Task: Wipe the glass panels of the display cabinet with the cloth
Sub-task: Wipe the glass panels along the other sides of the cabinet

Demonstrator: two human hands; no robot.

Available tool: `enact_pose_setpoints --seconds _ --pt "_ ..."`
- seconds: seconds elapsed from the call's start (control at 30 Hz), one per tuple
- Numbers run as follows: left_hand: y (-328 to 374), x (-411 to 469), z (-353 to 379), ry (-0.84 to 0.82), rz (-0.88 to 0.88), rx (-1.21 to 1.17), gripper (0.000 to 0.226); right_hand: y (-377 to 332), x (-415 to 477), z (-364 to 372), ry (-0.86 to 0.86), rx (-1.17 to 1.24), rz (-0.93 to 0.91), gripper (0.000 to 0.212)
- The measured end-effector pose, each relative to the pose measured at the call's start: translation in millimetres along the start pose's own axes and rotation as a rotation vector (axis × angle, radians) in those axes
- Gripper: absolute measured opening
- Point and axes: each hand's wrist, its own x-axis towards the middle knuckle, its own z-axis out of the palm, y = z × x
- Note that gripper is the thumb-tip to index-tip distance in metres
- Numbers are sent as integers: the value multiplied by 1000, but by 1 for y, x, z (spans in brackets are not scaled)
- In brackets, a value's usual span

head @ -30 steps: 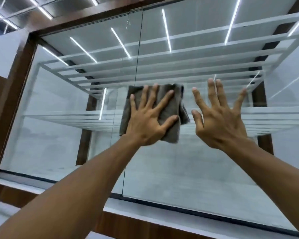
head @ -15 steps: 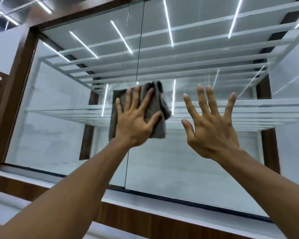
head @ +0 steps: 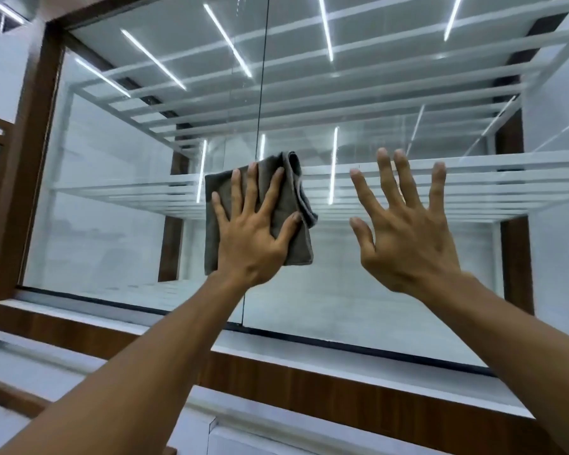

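Note:
A grey folded cloth lies flat against the display cabinet's glass, straddling the vertical seam between the left panel and the right panel. My left hand presses on the cloth with its fingers spread, holding it to the glass. My right hand is raised beside it over the right panel, palm forward and fingers apart, with nothing in it. I cannot tell whether it touches the glass.
A dark wooden frame borders the glass on the left and a wooden rail runs below it. White shelves and reflected light strips show behind the glass. A white ledge sits under the panels.
My left hand has slid the cloth leftward, from the right panel onto the seam. The right hand has drifted a little left with it and stays open.

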Motion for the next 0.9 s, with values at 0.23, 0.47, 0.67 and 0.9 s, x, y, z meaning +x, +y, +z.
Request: enact_pose_setpoints --seconds 0.23,0.47,0.67,0.9 --pt "33 -37 12 -22 270 69 79 -4 -24 4 25 -28 -49 68" --pt "35 -72 9 -54 72 19 78 1 -25 1 -19 9 -71 69" --pt "49 -89 14 -146 352 121 80 6 -39 0 -26 5 -110 67" --pt "43 -102 15 -136 113 66 84 28 -84 -6 -60 -49 -185 67"
